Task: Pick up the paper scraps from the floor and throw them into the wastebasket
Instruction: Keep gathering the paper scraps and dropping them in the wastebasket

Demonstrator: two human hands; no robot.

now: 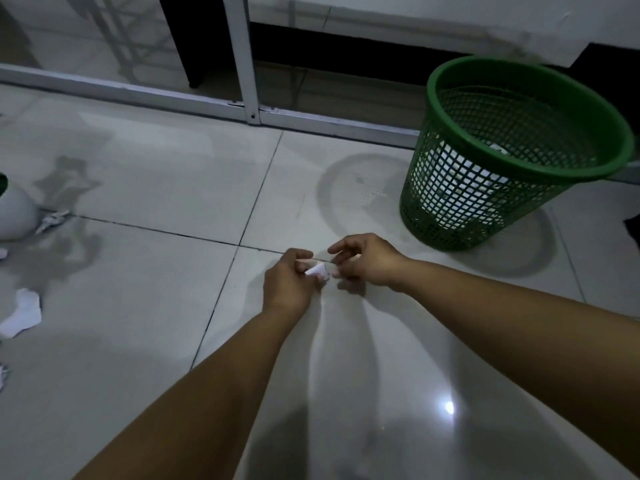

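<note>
My left hand (289,282) grips a small crumpled white paper scrap (317,270) just above the tiled floor, at the middle of the view. My right hand (363,259) hovers right beside it with loosely curled fingers near the scrap; it holds nothing that I can see. The green mesh wastebasket (433,188) stands to the upper right, with white paper visible through its wall. More paper scraps lie at the left: a flat white piece (23,313) and a crumpled one (52,221).
A white rounded pot (15,211) sits at the left edge, next to the crumpled scrap. A white metal frame rail (173,97) with an upright post runs across the back. A pale counter edge (450,26) overhangs the wastebasket.
</note>
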